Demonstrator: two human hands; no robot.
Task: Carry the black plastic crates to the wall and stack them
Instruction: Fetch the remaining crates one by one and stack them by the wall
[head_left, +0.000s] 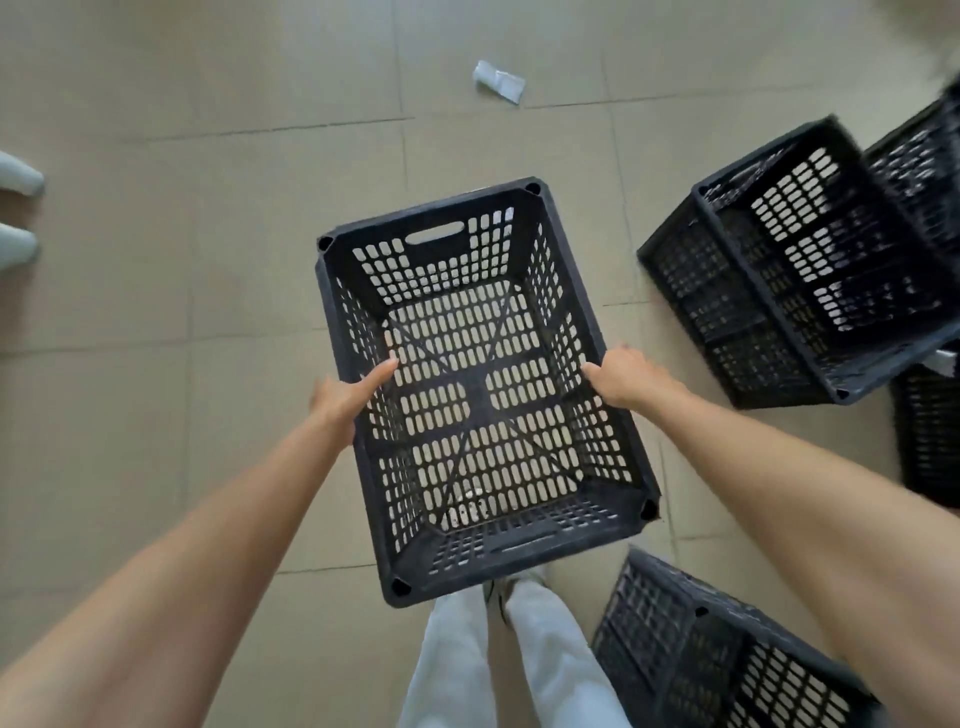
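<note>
Two hands on our black crate (483, 395): left hand (345, 397) gripping left rim, right hand (626, 376) gripping right rim, crate held above tiled floor (208, 234); more crates (795, 260) lie right.

Bare tiled floor (208, 234) open ahead and to the left, scrap of paper (498, 82) lying far ahead, 2 tipped crates (795, 270) crowding the right edge, another crate (727, 654) blocking the near-right corner.
</note>
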